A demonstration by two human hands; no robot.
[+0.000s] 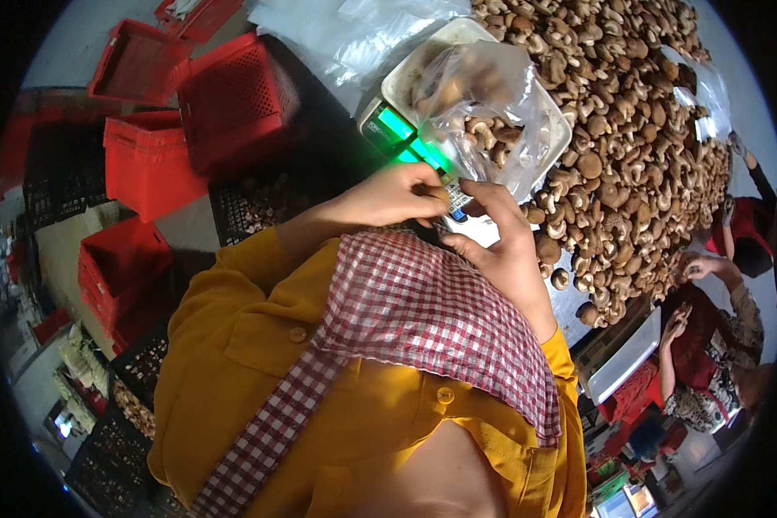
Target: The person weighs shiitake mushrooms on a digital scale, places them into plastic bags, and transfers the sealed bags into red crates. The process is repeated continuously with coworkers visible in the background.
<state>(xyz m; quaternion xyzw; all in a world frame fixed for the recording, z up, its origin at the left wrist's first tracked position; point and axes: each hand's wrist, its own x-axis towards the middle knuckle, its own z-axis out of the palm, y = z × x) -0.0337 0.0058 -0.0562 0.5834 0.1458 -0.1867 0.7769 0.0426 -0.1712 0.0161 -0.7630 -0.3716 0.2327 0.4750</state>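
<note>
My left hand [405,193] is over the near edge of a digital scale [456,194], thumb and fingers drawn together. Whether something small is between those fingers is not clear. To its right, my right hand [508,236] has thumb and forefinger apart beside the keypad, with no object visible in it. The scale's display [395,123] glows green. On top, a white plastic tray [560,133] carries a clear plastic bag [524,84] with shiitake mushrooms [485,133] inside. The bag's near side is loose and crumpled.
A large heap of shiitake mushrooms [615,129] covers the table on the right. Clear plastic sheets or bags [337,39] lie beyond the scale. Red plastic crates [146,162] stand at left. Two other people [699,337] are along the table's right side, near a white tray [625,356].
</note>
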